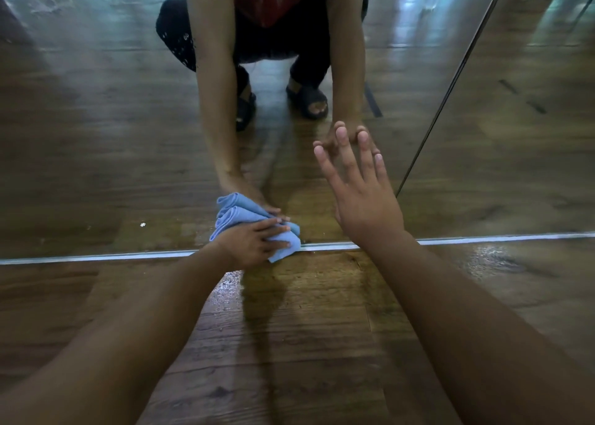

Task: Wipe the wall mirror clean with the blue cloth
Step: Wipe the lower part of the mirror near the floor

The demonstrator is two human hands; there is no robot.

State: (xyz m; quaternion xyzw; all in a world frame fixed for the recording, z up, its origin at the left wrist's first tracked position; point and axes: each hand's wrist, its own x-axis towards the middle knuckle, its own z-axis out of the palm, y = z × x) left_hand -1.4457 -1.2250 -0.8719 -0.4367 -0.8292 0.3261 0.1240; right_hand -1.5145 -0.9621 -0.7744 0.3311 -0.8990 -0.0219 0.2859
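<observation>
Brown wooden floor (289, 344) runs to the foot of the wall mirror (96, 118), where a pale metal strip (96, 257) marks the lower edge of the glass. Toward the mirror's upper left corner, whitish smears (48, 4) cloud the glass. Lower down, near the strip, sits a small white speck (142, 224).

Further right, the left grip (254, 242) is grasping the blue cloth (244, 217). Its fingers curl over the bunched folds and press them against the glass right at the mirror's lower edge. The cloth's lowest corner hangs across the strip toward the floor, and its reflection rises directly above it. Just in front of this hand a wet patch (227, 287) glistens on the floor boards.

Above, the mirror shows a crouching person (273, 31) in dark trousers and a red and yellow top, with dark sandals (307, 99) on the feet.

To the right of the cloth and apart from it, the right grip (363, 199) is released and holds nothing. Its fingers (343, 147) are straight and spread, their tips meeting their own reflection on the glass above the strip.

Right of that, a thin dark seam (450, 86) slants up the mirror from near the strip to the top edge. Toward the floor's right edge, beside the strip, a damp sheen (492, 254) catches the light.
</observation>
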